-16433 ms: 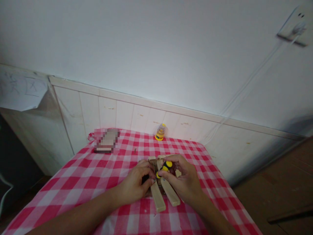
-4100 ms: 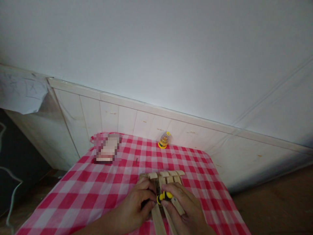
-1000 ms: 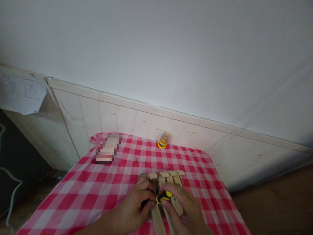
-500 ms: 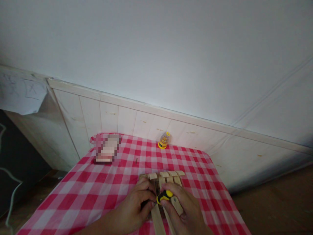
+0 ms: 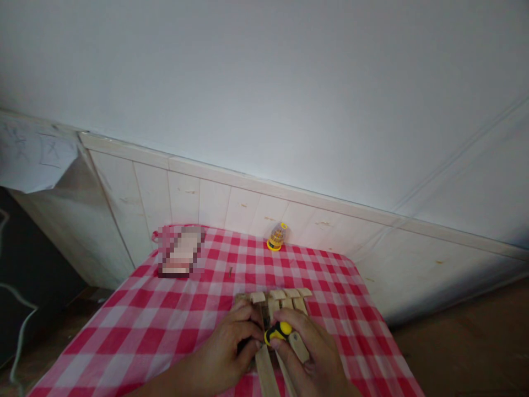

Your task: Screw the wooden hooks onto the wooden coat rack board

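Observation:
My right hand [image 5: 316, 353] is closed around the yellow-and-black handle of a screwdriver [image 5: 281, 332], which points left. Opposite it, my left hand [image 5: 231, 342] has its thumb and fingers drawn together by the tool's tip; whatever they pinch is hidden. Under both hands lies a wooden piece made of several pale slats with rounded ends [image 5: 289, 295]. Long slats [image 5: 268, 372] stretch from it toward me, and one rounded slat end by my right hand shows a small hole or screw. The screwdriver's shaft and tip cannot be made out.
A clear, yellow-based case of screwdriver bits [image 5: 276, 238] stands at the table's back edge. A small thin item, perhaps a screw [image 5: 230, 272], lies on the checked tablecloth [image 5: 136, 325]. A blurred-out flat rectangular object [image 5: 182, 252] is at back left. White panelling [image 5: 215, 204] borders the table.
The screwdriver handle has turned slightly in my right hand, showing more of its yellow end. Both hands stay in nearly the same place.

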The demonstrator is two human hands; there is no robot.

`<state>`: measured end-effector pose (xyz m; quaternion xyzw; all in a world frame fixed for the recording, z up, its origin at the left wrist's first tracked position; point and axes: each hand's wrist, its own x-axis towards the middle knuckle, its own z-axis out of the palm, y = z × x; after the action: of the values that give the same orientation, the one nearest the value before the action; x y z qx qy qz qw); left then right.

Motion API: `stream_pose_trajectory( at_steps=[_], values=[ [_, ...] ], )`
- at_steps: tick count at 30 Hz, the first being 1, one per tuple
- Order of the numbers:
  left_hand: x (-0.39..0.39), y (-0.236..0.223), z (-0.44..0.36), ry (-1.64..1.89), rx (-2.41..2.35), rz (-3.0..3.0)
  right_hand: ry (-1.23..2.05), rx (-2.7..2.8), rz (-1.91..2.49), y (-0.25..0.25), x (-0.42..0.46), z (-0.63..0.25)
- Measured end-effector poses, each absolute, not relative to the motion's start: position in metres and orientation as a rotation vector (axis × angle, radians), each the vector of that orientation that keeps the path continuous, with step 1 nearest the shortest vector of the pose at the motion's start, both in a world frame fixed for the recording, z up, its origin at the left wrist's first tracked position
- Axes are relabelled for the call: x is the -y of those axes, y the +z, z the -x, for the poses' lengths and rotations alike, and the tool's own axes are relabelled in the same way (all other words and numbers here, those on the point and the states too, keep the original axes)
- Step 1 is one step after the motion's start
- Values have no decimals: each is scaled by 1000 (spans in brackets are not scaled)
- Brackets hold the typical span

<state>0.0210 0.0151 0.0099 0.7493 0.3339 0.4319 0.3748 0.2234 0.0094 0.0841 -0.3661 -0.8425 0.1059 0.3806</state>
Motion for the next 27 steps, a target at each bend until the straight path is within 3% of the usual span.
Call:
stream_pose_trajectory(
  at_steps=[27],
  values=[
    [-17, 6, -21, 1123, -843, -1936, 352, 2098, 1009, 77, -9, -222]
  ],
)
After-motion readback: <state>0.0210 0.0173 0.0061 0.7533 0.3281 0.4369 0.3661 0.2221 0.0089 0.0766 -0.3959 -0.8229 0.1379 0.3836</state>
